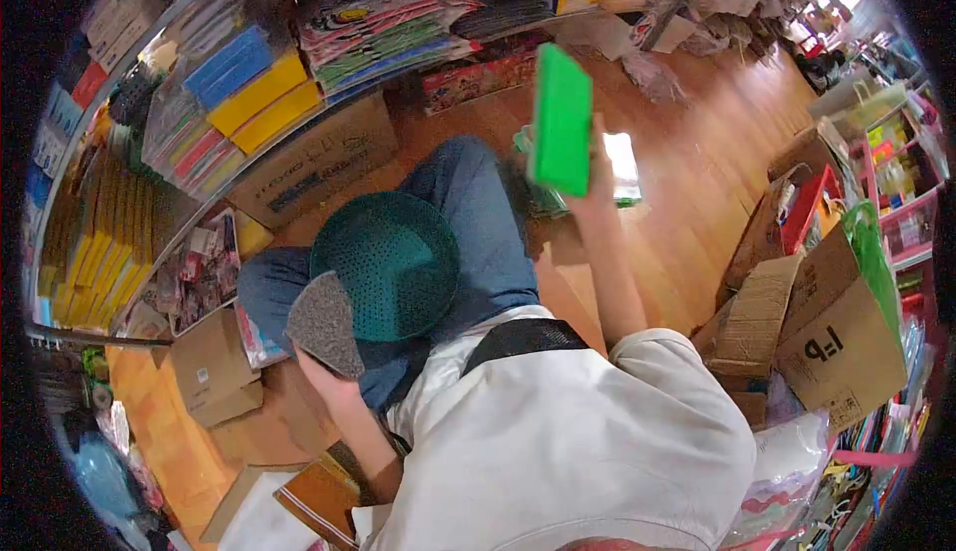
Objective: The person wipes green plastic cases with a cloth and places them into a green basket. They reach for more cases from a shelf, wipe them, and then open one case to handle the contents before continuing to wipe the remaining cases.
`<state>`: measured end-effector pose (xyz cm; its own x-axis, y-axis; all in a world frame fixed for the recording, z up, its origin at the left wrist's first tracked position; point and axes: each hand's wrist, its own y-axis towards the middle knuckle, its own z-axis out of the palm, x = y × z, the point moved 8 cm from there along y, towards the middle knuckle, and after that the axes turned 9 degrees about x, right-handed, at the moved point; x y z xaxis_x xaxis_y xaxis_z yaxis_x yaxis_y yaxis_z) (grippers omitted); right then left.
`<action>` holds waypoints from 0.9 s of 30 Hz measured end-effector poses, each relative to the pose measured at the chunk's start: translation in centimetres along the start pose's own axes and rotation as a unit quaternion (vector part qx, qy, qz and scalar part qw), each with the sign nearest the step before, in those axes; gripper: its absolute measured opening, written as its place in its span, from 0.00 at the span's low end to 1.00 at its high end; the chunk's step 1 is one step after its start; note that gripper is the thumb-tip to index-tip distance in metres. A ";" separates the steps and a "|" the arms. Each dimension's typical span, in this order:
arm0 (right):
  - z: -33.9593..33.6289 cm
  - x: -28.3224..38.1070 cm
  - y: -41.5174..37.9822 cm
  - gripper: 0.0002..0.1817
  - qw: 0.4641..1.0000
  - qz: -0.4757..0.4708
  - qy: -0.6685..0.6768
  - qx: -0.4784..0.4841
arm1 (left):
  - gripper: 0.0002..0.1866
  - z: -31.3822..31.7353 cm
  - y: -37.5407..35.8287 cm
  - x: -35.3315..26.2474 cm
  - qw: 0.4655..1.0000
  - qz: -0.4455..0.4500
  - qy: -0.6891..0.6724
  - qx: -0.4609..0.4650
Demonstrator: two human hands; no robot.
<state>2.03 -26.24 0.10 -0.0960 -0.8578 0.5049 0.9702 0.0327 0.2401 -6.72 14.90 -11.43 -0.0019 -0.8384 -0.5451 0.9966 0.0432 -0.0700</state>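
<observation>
My right hand [597, 181] is raised over the floor, its fingers closed around the edge of a flat bright-green notebook-like block [564, 121]. Part of that hand is hidden behind it. My left hand [321, 370] grips a grey fuzzy cloth [327, 326], which covers most of the fingers. A dark green perforated basket [386, 262] rests tilted in my lap between my bent legs, beside the cloth. On the floor behind the green block lies a shiny stack with green edges [624, 170], partly hidden.
Shelves of books and packets [264, 93] curve along the left and far side. A cardboard box [841, 337] with open flaps stands at the right, near pink-framed bins [901, 168]. Wooden floor [697, 193] shows ahead, and flattened cardboard [214, 377] lies at the left.
</observation>
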 end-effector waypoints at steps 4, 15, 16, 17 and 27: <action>-4.4 8.0 -2.2 0.32 0.980 -0.178 0.024 -0.090 | 0.25 -0.2 -0.4 0.7 0.998 -0.004 -0.007 -0.054; -5.5 17.4 -6.6 0.29 0.937 -0.342 -0.051 0.045 | 0.25 1.5 -0.6 1.5 0.999 -0.026 0.008 -0.026; -5.9 17.6 -6.7 0.29 0.937 -0.342 -0.049 0.045 | 0.24 1.5 -0.6 1.5 1.000 -0.025 0.003 -0.015; -7.6 18.0 -6.9 0.32 0.944 -0.319 -0.078 -0.009 | 0.24 1.6 -0.7 1.4 1.000 -0.025 0.004 -0.015; -20.1 15.6 -5.4 0.32 0.470 -0.041 -0.822 -0.320 | 0.25 1.2 -0.6 1.1 0.999 -0.026 0.000 -0.026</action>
<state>-0.20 -50.16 -9.98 0.3297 0.7288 0.6001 0.7658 -0.5782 0.2814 -7.20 13.25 -11.00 -0.0543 -0.8406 -0.5389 0.9896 0.0266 -0.1412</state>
